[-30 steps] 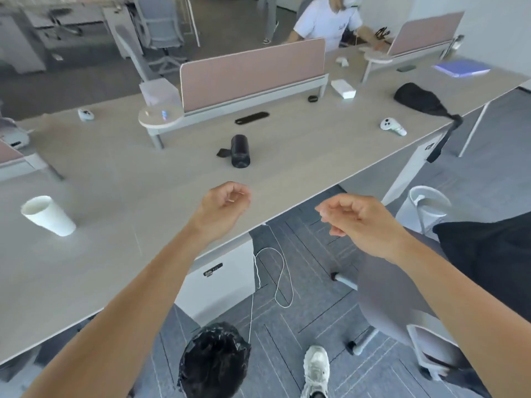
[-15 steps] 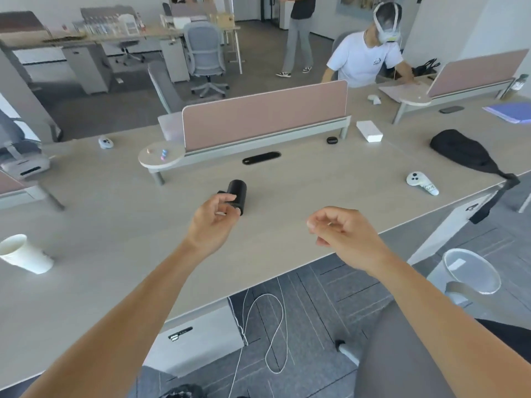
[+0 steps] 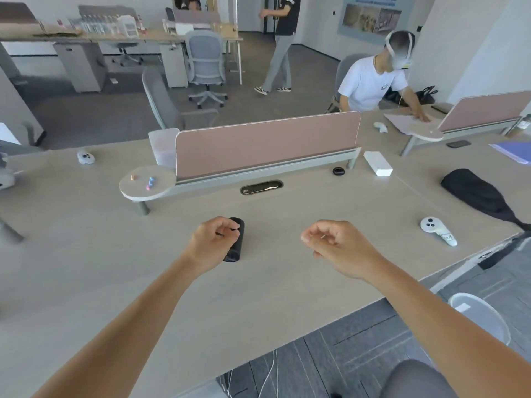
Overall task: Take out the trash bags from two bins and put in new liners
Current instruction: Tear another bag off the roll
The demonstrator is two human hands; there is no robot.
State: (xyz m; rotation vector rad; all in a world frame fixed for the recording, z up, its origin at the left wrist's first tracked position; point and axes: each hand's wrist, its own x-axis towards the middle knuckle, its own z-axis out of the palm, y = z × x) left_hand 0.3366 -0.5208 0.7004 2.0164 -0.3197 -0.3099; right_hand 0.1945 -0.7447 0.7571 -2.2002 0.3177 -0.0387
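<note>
**Liner roll lies just right of the left grip**

Nearest us, on the floor off the bench's (image 3: pixel 115 254) right edge, stands a white bin (image 3: pixel 485 317); we cannot tell whether it holds a liner. Over the bench both forearms reach forward. The right grip (image 3: pixel 336 242) hovers with its fingers loosely curled round nothing, well apart from the roll. The left grip (image 3: pixel 211 242) is the nearer one. The black liner roll (image 3: pixel 237 248) lies on the bench just to its right, and the curled fingers overlap the roll's far end. We cannot tell whether they have closed on it. The roll's long axis runs away from us, nearly in line with the left forearm, so we judge the grasp must wrap across it from the left. Farther right lie a white controller (image 3: pixel 434 226) and a black bag (image 3: pixel 474 191).
</note>
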